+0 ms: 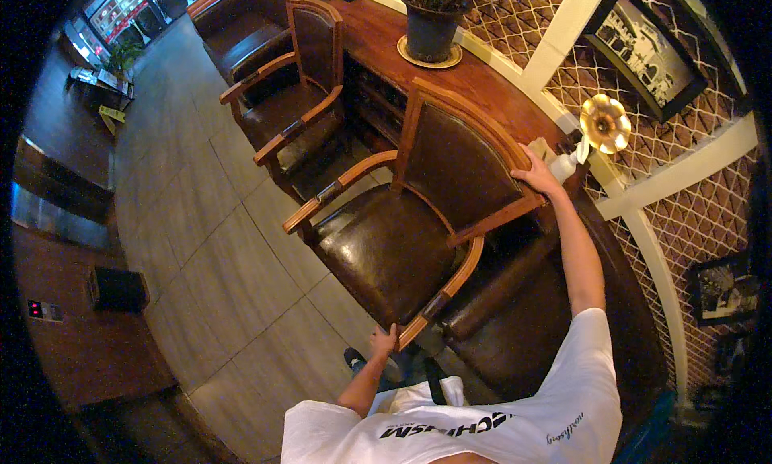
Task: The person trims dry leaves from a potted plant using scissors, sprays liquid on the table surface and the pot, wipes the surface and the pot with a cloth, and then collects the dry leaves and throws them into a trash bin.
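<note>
A wooden armchair with dark brown leather seat and back (386,247) stands in front of me, turned at an angle. My right hand (535,171) grips the upper corner of its wooden back frame. Low in the view, my left hand (383,341) is closed around the front of the chair, by the end of its near armrest (413,333); part of its fingers is hidden. Just beyond my right hand, a white pump bottle (564,167) stands on a reddish wooden counter (494,102).
Another matching armchair (286,105) stands farther off, with a brown leather seat (244,33) behind it. A potted plant (429,33) sits on the counter. At the right are a dark leather bench (512,331) and a brass horn-shaped fixture (605,124). A black box (119,289) is at left.
</note>
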Available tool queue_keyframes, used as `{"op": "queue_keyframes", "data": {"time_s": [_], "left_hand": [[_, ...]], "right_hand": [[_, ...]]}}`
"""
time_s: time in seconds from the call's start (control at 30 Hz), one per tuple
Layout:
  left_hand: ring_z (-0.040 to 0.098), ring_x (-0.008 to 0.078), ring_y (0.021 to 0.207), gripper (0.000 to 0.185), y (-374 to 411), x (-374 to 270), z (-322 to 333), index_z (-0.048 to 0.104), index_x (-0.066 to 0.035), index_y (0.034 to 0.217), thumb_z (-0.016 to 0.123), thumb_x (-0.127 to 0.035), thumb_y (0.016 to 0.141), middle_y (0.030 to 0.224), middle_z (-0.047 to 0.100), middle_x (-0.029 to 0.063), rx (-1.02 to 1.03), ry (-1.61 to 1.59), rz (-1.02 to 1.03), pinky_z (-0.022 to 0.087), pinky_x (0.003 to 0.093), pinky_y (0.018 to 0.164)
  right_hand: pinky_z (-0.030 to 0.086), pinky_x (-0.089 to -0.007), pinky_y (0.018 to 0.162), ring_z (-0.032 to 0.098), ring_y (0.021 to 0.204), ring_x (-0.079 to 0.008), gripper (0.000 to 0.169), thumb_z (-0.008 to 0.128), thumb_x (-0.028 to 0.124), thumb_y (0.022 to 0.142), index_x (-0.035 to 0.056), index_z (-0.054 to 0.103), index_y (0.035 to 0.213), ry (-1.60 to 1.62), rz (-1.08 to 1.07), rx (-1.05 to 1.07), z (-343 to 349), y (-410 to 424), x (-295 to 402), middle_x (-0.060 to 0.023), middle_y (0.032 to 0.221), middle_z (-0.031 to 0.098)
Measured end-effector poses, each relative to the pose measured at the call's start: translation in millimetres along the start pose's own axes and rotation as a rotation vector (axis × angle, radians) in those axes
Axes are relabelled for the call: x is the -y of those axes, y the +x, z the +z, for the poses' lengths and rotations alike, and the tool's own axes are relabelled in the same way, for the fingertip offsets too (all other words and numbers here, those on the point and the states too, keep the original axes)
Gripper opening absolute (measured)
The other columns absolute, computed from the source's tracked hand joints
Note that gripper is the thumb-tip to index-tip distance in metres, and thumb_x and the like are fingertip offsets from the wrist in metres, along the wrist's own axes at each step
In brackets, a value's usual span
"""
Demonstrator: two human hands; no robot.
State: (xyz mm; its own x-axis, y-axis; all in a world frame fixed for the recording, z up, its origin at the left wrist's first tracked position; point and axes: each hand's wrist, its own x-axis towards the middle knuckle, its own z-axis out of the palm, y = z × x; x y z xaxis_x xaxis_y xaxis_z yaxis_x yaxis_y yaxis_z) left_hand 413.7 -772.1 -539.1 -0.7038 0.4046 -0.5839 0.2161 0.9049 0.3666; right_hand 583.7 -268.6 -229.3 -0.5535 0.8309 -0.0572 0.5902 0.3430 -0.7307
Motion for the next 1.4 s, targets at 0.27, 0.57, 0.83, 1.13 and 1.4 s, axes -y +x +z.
{"op": "queue_keyframes", "data": {"time_s": [0.27,0.57,0.83,1.13,1.4], "left_hand": [[0.063,0.0372,0.089,0.054,23.2,55.6,66.5,0.066,0.005,0.094,0.058,-0.046,0.080,0.093,0.067,0.0232,0.309,-0.443,-0.301,0.047,0.0446,0.080],[0.061,0.0413,0.091,0.045,28.0,16.1,94.4,0.067,0.005,0.089,0.058,-0.036,0.071,0.094,0.066,0.0257,0.216,-0.341,-0.215,0.046,0.0462,0.085],[0.065,0.0361,0.084,0.041,29.2,-0.4,93.0,0.067,0.005,0.095,0.057,-0.033,0.082,0.093,0.067,0.0223,0.268,-0.620,-0.431,0.052,0.0450,0.071],[0.053,0.0150,0.053,0.025,102.2,26.4,-42.5,0.062,-0.001,0.087,0.052,-0.024,0.091,0.065,0.060,0.0065,0.514,-0.586,0.241,0.040,0.0294,0.047],[0.064,0.0173,0.071,0.023,118.0,4.2,-118.5,0.058,-0.003,0.104,0.048,-0.022,0.096,0.088,0.066,0.0102,0.614,-0.907,0.298,0.051,0.0269,0.060]], "right_hand": [[0.035,-0.0319,0.103,0.045,0.124,-0.0223,0.077,0.072,0.014,0.078,0.0082,0.032,0.143,0.006,-0.022,-0.038,-13.7,-45.3,-29.8,-0.0142,0.138,0.044],[0.031,-0.0298,0.106,0.039,0.130,-0.0212,0.079,0.070,0.003,0.075,0.0054,0.031,0.143,-0.240,-0.169,-0.157,-42.0,-10.9,-82.3,-0.0137,0.145,0.037],[0.025,-0.0347,0.111,0.027,0.138,-0.0278,0.080,0.072,0.010,0.075,0.0110,0.031,0.144,-0.280,-0.134,-0.214,-22.3,-8.6,-52.4,-0.0153,0.149,0.028],[0.035,-0.0404,0.103,0.042,0.123,-0.0366,0.069,0.068,0.023,0.079,0.0085,0.038,0.139,-0.765,0.094,-0.639,36.3,-80.7,-3.0,-0.0186,0.137,0.042],[0.042,-0.0306,0.097,0.056,0.112,-0.0199,0.036,0.059,0.018,0.092,-0.0019,0.055,0.122,0.368,0.187,-0.986,82.0,-168.7,29.3,-0.0130,0.119,0.060]]}}
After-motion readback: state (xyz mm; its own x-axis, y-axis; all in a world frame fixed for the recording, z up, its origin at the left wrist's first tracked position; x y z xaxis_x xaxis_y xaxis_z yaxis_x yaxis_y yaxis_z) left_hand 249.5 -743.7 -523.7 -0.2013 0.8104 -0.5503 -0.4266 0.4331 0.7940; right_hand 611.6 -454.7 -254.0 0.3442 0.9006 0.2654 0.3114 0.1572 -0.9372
